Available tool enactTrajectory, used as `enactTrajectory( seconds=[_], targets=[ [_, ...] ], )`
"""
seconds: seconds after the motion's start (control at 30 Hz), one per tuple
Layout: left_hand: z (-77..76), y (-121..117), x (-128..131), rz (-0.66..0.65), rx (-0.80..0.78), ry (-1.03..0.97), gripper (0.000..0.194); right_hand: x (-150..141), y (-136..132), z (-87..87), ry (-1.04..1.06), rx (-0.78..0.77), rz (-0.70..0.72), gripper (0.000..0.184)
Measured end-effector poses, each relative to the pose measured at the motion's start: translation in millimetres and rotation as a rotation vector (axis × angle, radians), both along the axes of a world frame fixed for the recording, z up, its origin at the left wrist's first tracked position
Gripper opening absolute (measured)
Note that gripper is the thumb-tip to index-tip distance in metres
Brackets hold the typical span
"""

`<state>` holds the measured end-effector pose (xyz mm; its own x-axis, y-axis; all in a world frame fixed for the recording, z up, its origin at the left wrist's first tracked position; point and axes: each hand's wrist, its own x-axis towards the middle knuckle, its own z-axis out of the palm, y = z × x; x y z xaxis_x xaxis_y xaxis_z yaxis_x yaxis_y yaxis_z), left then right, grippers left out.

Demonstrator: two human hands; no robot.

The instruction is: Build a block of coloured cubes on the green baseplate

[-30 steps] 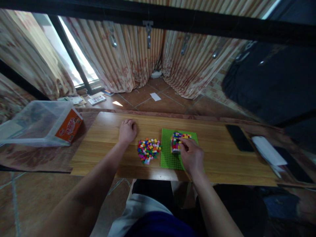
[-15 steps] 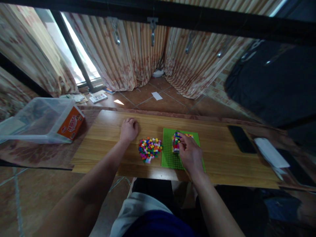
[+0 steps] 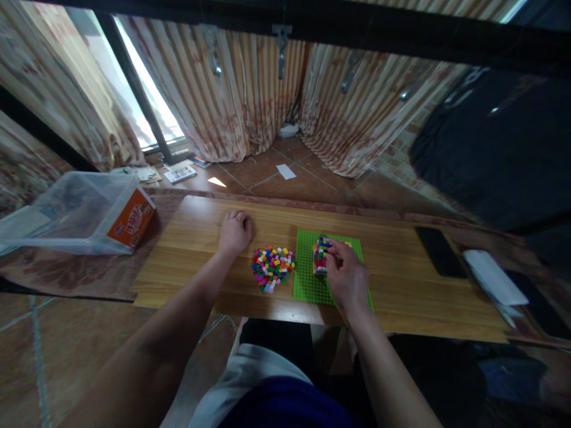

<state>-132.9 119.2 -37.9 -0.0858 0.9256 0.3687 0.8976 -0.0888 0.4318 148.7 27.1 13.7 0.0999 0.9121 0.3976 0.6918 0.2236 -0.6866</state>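
My right hand (image 3: 349, 276) is over the green baseplate (image 3: 307, 291), thumb and fingers pinched together at the top of a multicoloured toy-brick structure (image 3: 319, 261). Whatever is between those fingertips is too small to make out. The hand covers much of the structure's right side. My left hand (image 3: 236, 232) rests on the wooden table with its fingers curled in, and nothing shows in it. Just right of and below it lies a loose pile of small coloured toy bricks (image 3: 272, 267), beside the baseplate's left edge.
A clear plastic bin (image 3: 80, 211) with an orange label stands left of the wooden table (image 3: 178, 255). On the right lie a dark phone-like slab (image 3: 439, 252) and a white object (image 3: 493, 276). A dark horizontal bar (image 3: 357, 44) crosses the top of the view.
My right hand's fingers have shifted slightly at the top of the brick structure. The left hand stays in place on the table. The whole view has moved a little.
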Motion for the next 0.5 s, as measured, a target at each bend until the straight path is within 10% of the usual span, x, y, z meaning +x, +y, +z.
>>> enactTrajectory(
  seconds=[0.5],
  targets=[
    [-0.6,-0.2,0.3,0.003,-0.018,-0.04,0.025,-2.5,1.3,-1.0,0.161,-0.054,-0.025,0.032]
  ],
)
